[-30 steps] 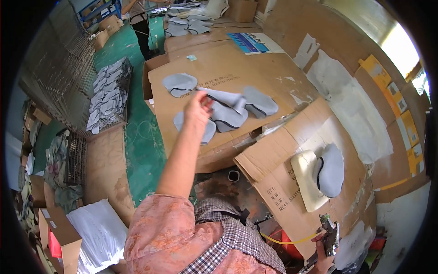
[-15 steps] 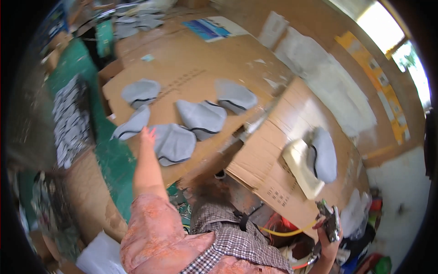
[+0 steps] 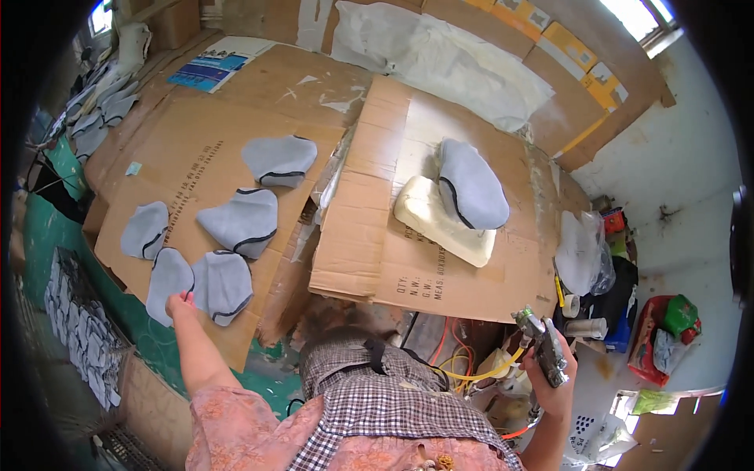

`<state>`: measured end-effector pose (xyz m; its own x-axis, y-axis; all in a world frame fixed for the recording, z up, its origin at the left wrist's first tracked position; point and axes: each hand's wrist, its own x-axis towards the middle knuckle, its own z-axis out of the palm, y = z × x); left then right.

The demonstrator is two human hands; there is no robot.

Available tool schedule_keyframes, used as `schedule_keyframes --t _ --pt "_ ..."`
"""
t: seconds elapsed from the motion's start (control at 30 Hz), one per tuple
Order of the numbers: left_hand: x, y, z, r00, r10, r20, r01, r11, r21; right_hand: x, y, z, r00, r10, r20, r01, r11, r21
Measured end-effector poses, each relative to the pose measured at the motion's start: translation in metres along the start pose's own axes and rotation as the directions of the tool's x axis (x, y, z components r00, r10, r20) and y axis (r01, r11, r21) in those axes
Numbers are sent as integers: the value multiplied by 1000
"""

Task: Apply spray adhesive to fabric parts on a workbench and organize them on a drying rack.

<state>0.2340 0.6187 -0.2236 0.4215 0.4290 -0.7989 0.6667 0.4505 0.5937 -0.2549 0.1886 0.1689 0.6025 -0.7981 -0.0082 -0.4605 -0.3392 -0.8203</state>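
At the left, my left hand (image 3: 181,304) has its fingers closed at the lower edge of a grey fabric cover (image 3: 169,279) with black edging. Part of that cover extends past the cardboard's edge. Right beside it lies a second grey cover (image 3: 224,286), and several more are spread over the cardboard, among them one in the middle (image 3: 242,223). Low on the right, my right hand (image 3: 556,377) is wrapped round a metal spray gun (image 3: 543,349) fed by a yellow hose (image 3: 487,375). Ahead of it, another grey cover (image 3: 473,187) rests against a cream moulded block (image 3: 448,235).
A cardboard sheet (image 3: 188,125) covers the left work surface; a raised cardboard box (image 3: 353,259) stands at its right. Stacked grey pieces (image 3: 78,337) are at lower left. Bags and containers (image 3: 593,275) crowd the right wall. Red and orange hoses (image 3: 463,345) hang below the box.
My view has swung to the right, so the things appear further left. My left hand has closed at the grey cover's edge. My right hand still holds the spray gun, now raised nearer the box.
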Motion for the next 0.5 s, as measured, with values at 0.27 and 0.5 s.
schedule_keyframes --t 0.27,0.5 --pt "-94 -53 16 905 425 -15 -423 896 -134 39 5 -31 987 -159 -23 160 981 112" --pt "-159 -88 -10 793 605 68 -581 786 -211 81 43 -88 966 -258 24 253 959 127"
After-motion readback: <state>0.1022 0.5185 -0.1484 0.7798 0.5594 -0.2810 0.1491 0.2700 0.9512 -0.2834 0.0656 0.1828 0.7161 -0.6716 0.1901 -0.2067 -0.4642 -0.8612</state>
